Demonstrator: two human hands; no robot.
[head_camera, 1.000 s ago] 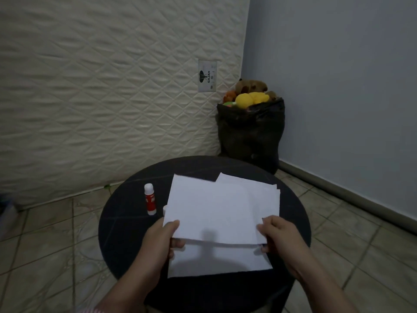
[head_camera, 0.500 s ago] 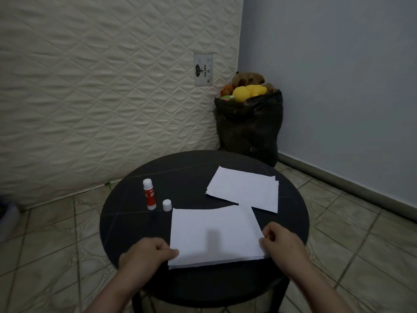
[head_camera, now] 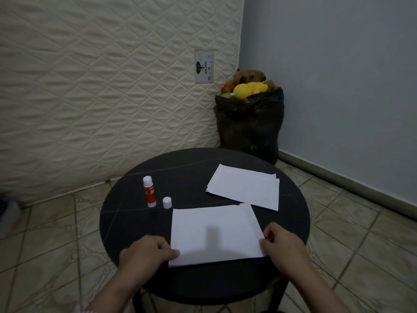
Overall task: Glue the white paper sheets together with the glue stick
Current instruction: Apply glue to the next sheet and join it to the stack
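Observation:
A white paper sheet [head_camera: 214, 233] lies flat near the front of the round black table [head_camera: 191, 168]. My left hand [head_camera: 146, 251] pinches its lower left corner. My right hand [head_camera: 282, 245] pinches its right edge near the lower right corner. A small stack of white sheets [head_camera: 244, 186] rests at the back right of the table. The red and white glue stick [head_camera: 150, 192] stands upright at the left, uncapped, with its white cap [head_camera: 167, 202] standing just to its right.
A black bag [head_camera: 249, 125] filled with stuffed toys stands in the corner behind the table. A quilted mattress [head_camera: 101, 86] leans against the wall on the left. Tiled floor surrounds the table.
The sheet that I held lifted a second ago was lowered and now lies flat on the front sheet. Both hands came down to the table and still hold its edges.

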